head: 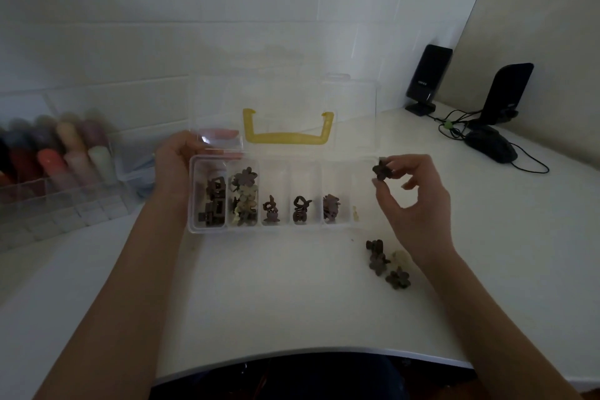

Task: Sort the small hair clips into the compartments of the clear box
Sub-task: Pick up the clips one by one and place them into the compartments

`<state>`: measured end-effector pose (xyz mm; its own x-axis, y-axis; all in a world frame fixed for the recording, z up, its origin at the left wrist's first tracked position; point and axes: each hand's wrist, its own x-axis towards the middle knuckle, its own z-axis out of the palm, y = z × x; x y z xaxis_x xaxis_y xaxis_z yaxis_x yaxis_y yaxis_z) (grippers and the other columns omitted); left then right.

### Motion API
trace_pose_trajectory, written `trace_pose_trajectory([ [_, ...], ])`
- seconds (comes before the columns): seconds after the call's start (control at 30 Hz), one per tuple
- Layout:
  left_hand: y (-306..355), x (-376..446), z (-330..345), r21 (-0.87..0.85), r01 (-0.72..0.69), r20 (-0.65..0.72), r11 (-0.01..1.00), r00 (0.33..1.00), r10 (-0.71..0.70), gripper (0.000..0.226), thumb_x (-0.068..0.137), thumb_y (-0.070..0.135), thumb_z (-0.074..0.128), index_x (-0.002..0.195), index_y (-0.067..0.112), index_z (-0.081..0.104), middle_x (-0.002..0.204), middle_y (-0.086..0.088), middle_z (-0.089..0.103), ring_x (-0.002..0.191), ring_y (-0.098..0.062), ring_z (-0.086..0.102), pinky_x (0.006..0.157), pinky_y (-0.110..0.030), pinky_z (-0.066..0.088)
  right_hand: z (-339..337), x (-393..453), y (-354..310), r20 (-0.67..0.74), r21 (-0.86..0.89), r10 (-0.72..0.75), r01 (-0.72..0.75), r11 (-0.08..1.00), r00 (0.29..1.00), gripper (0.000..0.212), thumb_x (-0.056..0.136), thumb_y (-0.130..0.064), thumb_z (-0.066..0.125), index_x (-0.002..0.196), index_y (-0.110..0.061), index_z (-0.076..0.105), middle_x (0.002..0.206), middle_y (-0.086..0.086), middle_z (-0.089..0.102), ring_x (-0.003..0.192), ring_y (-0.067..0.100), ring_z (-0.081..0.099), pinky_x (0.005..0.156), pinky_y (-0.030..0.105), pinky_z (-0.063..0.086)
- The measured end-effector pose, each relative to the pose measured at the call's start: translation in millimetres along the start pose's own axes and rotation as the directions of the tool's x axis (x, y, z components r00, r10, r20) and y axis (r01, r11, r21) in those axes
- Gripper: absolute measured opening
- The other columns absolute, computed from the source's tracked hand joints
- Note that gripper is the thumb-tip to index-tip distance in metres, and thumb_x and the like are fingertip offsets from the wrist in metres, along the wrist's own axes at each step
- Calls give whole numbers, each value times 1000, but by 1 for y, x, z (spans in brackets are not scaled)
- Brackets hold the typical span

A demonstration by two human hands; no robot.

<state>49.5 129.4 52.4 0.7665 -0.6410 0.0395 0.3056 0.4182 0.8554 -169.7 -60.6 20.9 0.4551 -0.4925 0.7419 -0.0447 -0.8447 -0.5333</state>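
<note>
A clear box (274, 229) with a row of compartments lies open on the white desk, its lid with a yellow handle (287, 136) standing up behind. Dark and pale hair clips fill the left compartments; single dark clips sit in the middle ones. My left hand (177, 162) grips the box's far left corner, fingers behind the lid. My right hand (418, 201) hovers just right of the box and pinches a dark flower clip (382, 169) between thumb and fingers. A small pile of loose clips (388, 265), dark and pale, lies on the desk below my right hand.
A clear organiser (65, 182) with coloured tubes stands at the left, blurred. Two black speakers (427, 78) and a black mouse (490, 146) with cables sit at the back right. The desk's curved front edge (308, 352) is close to me.
</note>
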Motion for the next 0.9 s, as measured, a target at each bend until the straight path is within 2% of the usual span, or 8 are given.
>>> trace_pose_trajectory([
  [0.17,-1,-1,4,-58,-36,-3,998,999,36,51,9,32,74,57,15,68,54,2,67,46,-13,60,48,-16,49,-1,-3,-1,-33,-87,-55,52,995,998,22,81,-9,71,97,-17,59,98,-16,60,90,5,52,77,10,39],
  [0.3,-3,4,-1,-52,-29,-29,998,999,28,63,-2,35,78,56,14,70,58,-1,66,53,-18,61,53,-19,51,2,-4,-3,-62,-106,-199,191,976,978,17,83,-17,65,96,-22,54,99,-13,61,96,3,51,83,27,44],
  [0.37,-5,6,-2,-5,-25,-28,1000,999,25,62,6,37,77,63,14,74,62,-2,67,59,-20,61,59,-22,51,8,-4,-6,-35,-108,-258,253,961,966,19,83,-18,64,96,-24,53,100,-7,66,96,11,57,85,33,45],
  [0.43,-7,4,0,18,-21,-14,1000,1000,21,48,24,37,73,67,14,76,61,-2,68,60,-19,62,62,-24,51,15,-3,-13,16,-114,-308,307,945,951,21,83,-17,67,96,-25,53,101,-3,68,94,18,61,84,37,45],
  [0.5,-9,1,6,44,-23,-26,999,999,24,29,48,28,56,64,14,77,58,-4,67,56,-18,63,62,-26,50,23,-1,-24,61,-95,-349,354,930,935,18,83,-16,68,94,-22,57,100,-4,69,92,20,63,82,36,43],
  [0.53,-10,0,9,66,-29,-40,997,999,32,31,53,25,49,62,15,77,57,-4,67,56,-18,64,63,-27,50,26,1,-31,78,-80,-370,376,923,926,14,83,-16,68,93,-20,60,100,-4,69,91,20,63,82,35,42],
  [0.73,-13,0,14,112,-23,-90,993,995,34,35,57,22,45,70,14,77,62,-9,68,61,-24,65,62,-30,50,55,13,-80,256,-51,-432,458,887,865,13,84,-23,63,96,-17,63,92,-7,69,89,16,57,80,34,38],
  [0.9,-13,-1,13,94,-13,-83,996,996,21,37,56,23,45,72,13,77,61,-10,69,59,-24,64,61,-28,49,73,21,-83,364,-69,-414,467,882,835,12,81,-23,66,91,-19,61,90,-8,68,91,18,58,79,35,35],
])
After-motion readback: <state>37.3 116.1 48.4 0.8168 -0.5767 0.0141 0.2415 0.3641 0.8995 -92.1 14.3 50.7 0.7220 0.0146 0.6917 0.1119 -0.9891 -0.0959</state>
